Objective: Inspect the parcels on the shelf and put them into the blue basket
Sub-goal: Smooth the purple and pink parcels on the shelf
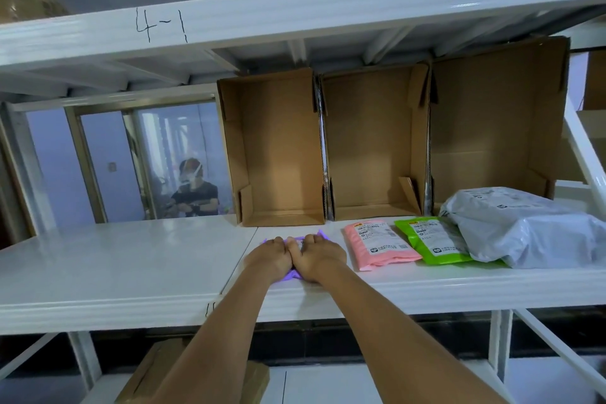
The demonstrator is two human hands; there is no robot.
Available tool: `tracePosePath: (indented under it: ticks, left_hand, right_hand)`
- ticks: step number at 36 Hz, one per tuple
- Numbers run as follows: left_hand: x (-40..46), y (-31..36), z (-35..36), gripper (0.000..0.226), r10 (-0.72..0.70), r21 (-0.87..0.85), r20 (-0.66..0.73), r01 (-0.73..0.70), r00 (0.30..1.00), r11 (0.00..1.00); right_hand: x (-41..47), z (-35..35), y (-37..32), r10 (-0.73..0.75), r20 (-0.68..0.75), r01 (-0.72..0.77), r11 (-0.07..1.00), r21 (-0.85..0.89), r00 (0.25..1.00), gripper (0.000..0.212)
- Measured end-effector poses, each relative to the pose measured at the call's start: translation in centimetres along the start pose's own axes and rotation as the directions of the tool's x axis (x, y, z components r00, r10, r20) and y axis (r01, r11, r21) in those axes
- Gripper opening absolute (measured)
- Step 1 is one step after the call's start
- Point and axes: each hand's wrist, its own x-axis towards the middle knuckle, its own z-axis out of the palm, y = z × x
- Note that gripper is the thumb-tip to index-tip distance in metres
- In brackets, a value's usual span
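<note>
The purple parcel (296,244) is held flat on the shelf (131,259) beneath left hand (270,259) and right hand (319,259), fingers curled over it; its long axis cannot be told.

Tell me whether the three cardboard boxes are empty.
Empty. The boxes lie on their sides, open toward the camera, showing only bare cardboard; the parcels lie in front.
</note>
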Motion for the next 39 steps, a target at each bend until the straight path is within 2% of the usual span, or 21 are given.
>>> tracePosePath:
  ticks: [10,16,18,20,22,24,27,30,32,36,37,39]
  left_hand:
    - [-1.5,0.9,-0.6,0.048,-0.036,0.043,0.003,0.036,0.999,0.998]
    - [-2.0,1.2,-1.1,0.048,-0.028,0.047,0.010,0.027,1.000,0.999]
    - [-1.7,0.8,-1.1,0.051,-0.028,0.049,0.012,0.027,1.000,0.998]
    - [-1.0,0.4,-1.0,0.058,-0.064,0.042,0.009,0.064,0.998,0.997]
    - [-0.7,0.2,-1.4,0.064,-0.102,0.065,0.018,0.100,0.995,0.993]
    - [-0.4,0.3,-1.9,0.063,-0.143,0.123,0.029,0.138,0.989,0.983]
    - [-0.7,0.6,-2.7,0.072,-0.189,0.174,0.022,0.182,0.982,0.968]
    - [-1.6,0.4,-3.4,0.074,-0.167,0.124,-0.025,0.169,0.986,0.978]
    - [-2.1,0.1,-3.8,0.063,-0.140,0.044,-0.025,0.141,0.990,0.989]
    - [-3.2,-0.2,-4.1,0.040,-0.072,-0.107,0.109,0.084,0.991,0.991]
    - [-3.4,-0.2,-4.1,0.034,-0.070,-0.090,0.069,0.076,0.995,0.993]
    - [-3.5,-0.4,-4.1,0.027,-0.067,-0.027,-0.130,0.064,0.989,0.998]
  right_hand:
    - [-0.4,0.0,0.3,0.034,0.017,-0.033,0.997,-0.068,0.999,0.082]
    - [-0.3,0.0,0.5,0.022,-0.063,-0.027,0.997,-0.074,0.998,0.084]
    - [-0.3,0.0,0.5,0.025,-0.110,-0.031,0.998,-0.058,0.994,0.082]
    - [-0.7,0.0,0.4,0.024,-0.216,-0.039,0.997,-0.065,0.976,0.074]
    - [-1.4,-0.3,0.0,-0.008,-0.343,-0.033,0.993,-0.112,0.939,0.063]
    - [-2.1,-0.7,-0.6,-0.047,-0.397,-0.022,0.985,-0.169,0.917,0.054]
    - [-3.3,-0.9,-1.1,-0.030,-0.327,-0.015,0.991,-0.134,0.945,0.048]
    - [-3.9,-1.4,-0.7,-0.030,-0.225,0.016,0.998,-0.065,0.974,0.041]
    - [-4.0,-2.0,-0.2,-0.039,-0.190,0.034,0.999,-0.026,0.981,0.039]
    - [-3.8,-2.8,0.6,-0.050,-0.090,0.056,0.996,0.073,0.995,0.038]
    - [-3.8,-2.9,0.7,-0.065,-0.069,0.071,0.994,0.080,0.995,0.038]
    - [-3.7,-3.3,0.7,-0.092,-0.063,0.096,0.993,0.062,0.994,0.039]
